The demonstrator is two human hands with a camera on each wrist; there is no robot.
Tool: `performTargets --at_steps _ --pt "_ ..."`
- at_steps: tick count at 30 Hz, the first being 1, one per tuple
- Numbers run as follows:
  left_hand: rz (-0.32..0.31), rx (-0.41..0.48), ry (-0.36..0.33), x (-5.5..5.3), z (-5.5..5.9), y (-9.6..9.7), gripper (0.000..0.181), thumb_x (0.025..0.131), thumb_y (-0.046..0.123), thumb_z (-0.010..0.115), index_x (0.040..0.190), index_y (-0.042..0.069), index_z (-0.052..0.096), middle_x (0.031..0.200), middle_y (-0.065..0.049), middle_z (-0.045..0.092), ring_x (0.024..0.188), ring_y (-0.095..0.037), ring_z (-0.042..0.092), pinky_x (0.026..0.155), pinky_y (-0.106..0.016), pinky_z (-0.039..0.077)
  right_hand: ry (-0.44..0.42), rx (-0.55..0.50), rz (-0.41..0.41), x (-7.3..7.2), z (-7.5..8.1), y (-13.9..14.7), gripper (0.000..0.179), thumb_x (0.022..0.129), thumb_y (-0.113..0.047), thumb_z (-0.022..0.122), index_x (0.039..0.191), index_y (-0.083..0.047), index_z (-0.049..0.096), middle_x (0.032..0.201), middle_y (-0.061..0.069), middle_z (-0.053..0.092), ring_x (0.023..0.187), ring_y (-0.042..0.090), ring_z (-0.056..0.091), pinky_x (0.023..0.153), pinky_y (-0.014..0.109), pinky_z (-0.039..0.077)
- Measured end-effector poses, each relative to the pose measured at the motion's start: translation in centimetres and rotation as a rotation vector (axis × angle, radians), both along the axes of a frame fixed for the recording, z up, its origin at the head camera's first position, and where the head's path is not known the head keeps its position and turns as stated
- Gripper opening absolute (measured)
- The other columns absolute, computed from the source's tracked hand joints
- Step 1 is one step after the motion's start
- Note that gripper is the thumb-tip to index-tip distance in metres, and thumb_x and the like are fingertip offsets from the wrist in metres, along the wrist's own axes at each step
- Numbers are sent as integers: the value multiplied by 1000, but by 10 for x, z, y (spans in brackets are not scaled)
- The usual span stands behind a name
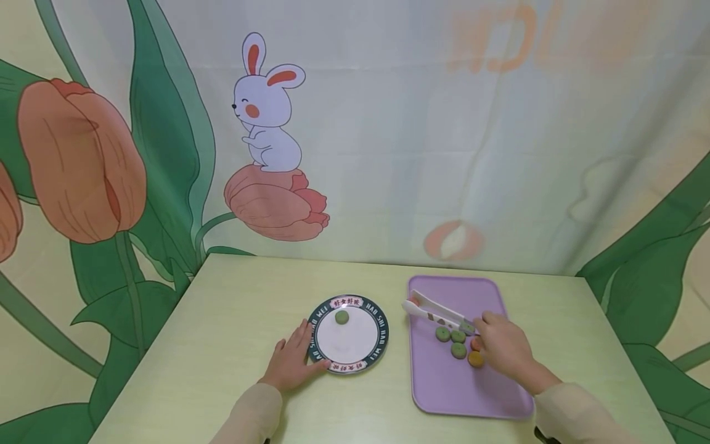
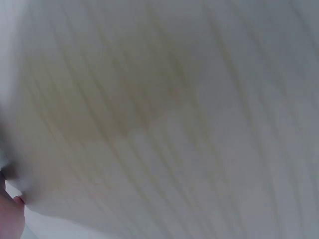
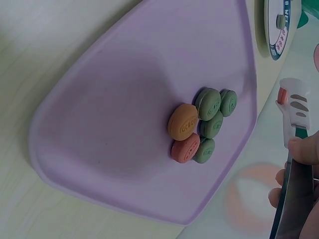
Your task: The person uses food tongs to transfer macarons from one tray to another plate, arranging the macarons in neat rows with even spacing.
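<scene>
My right hand (image 1: 503, 344) grips a pair of white-tipped tongs (image 1: 438, 313) with a dark handle, held above the purple tray (image 1: 444, 394). A reddish macaron (image 3: 282, 95) sits between the tong tips. On the tray lie several green macarons (image 3: 209, 103), an orange macaron (image 3: 183, 122) and another red macaron (image 3: 185, 148), clustered together. With fingers and thumb spread, my left hand (image 1: 292, 359) rests at the left rim of a round plate (image 1: 383, 333) with a dark patterned border. One green macaron (image 1: 341, 317) is on that plate, toward its upper part.
The pale wood-grain table (image 1: 216, 345) bears plate and tray side by side. Behind it hangs a curtain (image 1: 377, 154) printed with tulips and a rabbit. Pale blurred fabric (image 2: 164, 124) fills most of the left wrist view.
</scene>
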State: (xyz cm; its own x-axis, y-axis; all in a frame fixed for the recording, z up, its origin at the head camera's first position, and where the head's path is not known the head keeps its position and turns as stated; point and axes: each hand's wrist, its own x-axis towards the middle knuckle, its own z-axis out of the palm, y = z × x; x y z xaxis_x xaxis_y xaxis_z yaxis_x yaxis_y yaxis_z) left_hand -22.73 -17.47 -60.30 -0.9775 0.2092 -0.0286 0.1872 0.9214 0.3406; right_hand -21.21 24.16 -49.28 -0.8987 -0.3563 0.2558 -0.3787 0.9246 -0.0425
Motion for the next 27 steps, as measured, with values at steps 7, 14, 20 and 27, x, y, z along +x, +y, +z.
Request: performTargets --at_steps 7,14,20,27 --pt "3 0 1 0 0 0 99 72 75 40 143 11 14 150 -6 11 136 -25 17 107 -52 17 7 8 -1 -2 -2 -5 20 67 -11 68 85 -6 61 66 -4 40 57 11 34 45 20 28" --pt "4 -7 -9 0 1 1 98 72 74 40 143 12 12 150 -4 9 136 -24 16 108 -52 15 17 15 24 -3 -3 -13 18 67 -10 68 84 -7 61 65 -3 41 56 11 34 45 21 28" --pt "2 -9 -12 1 3 1 98 72 74 40 143 12 12 150 -4 9 136 -24 16 108 -52 15 33 6 35 -4 -3 -15 14 67 -9 66 79 -8 59 64 -4 38 55 11 34 45 21 27" --pt "2 -8 -20 1 5 1 97 73 72 42 143 11 13 150 -5 9 136 -24 16 108 -52 15 38 4 38 -8 -4 -23 15 69 -11 67 83 -8 61 66 -4 42 57 12 39 46 23 32"
